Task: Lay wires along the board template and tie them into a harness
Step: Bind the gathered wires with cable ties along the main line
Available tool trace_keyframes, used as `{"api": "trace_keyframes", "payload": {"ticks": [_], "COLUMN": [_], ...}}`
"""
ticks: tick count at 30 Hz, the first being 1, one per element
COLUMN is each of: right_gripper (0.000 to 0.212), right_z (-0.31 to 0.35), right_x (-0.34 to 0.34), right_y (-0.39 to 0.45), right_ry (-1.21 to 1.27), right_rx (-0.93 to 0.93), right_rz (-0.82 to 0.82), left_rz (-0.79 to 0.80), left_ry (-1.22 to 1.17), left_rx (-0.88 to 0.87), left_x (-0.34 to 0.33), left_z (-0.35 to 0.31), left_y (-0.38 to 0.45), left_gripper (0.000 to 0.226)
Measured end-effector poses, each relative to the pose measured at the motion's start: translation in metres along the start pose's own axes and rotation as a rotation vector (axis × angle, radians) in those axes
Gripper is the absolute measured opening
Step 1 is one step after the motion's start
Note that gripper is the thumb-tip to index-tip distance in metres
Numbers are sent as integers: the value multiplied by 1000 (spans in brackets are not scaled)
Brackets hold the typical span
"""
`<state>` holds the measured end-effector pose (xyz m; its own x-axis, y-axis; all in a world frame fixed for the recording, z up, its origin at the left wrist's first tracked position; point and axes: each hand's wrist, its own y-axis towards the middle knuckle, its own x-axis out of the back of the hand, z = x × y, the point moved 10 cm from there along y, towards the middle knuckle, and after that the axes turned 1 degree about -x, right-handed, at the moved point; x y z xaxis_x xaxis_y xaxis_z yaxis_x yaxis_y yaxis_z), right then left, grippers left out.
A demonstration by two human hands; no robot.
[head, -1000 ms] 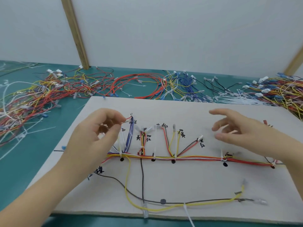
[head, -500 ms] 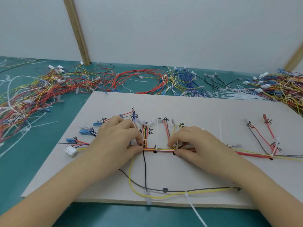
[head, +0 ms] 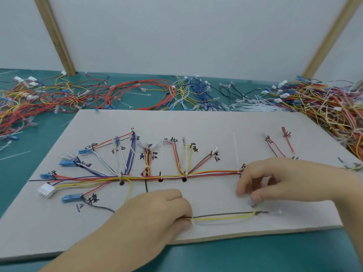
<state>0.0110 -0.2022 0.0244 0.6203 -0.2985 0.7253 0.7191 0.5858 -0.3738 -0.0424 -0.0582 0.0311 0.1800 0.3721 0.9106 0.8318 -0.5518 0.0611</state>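
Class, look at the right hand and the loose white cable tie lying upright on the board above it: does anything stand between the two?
Partly. The loose cable tie lies just beyond the main wire trunk. The right hand is at the trunk's near side, so only the low trunk lies between them; the hand can reach over it.

bright, even light | soft shadows | wide-angle edge bending | slight blur
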Motion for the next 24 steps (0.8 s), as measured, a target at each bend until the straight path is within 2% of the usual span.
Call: {"api": "trace_keyframes", "payload": {"ticks": [3, 6, 9, 14, 17, 24], "right_gripper": [25, 30, 33, 34, 31, 21], "right_z": [-6, -7, -8, -8, -7, -12], "right_x": [-3, -10, -11, -9, -8, -5], "right_y": [-9, -13, -12, -13, -16, -16], "right_ry": [47, 99, 96, 102, 131, 91], "right_rx": [2, 9, -4, -35, -43, -103], "right_rz": [33, 75, 51, -4, -24, -71], "left_rz": [-113, -136, -174, -149, -149, -103], "left_ry": [-66, -97, -175, -175, -164, -216], "left_rx": [-30, -51, -59, -43, -22, 81], "left_x": [3, 1, 9, 13, 10, 11], "left_z": [15, 24, 25, 29, 31, 41], "left_y": [-6, -8, -8, -7, -8, -6], "left_gripper": [26, 20, 11, 8, 25, 7]}}
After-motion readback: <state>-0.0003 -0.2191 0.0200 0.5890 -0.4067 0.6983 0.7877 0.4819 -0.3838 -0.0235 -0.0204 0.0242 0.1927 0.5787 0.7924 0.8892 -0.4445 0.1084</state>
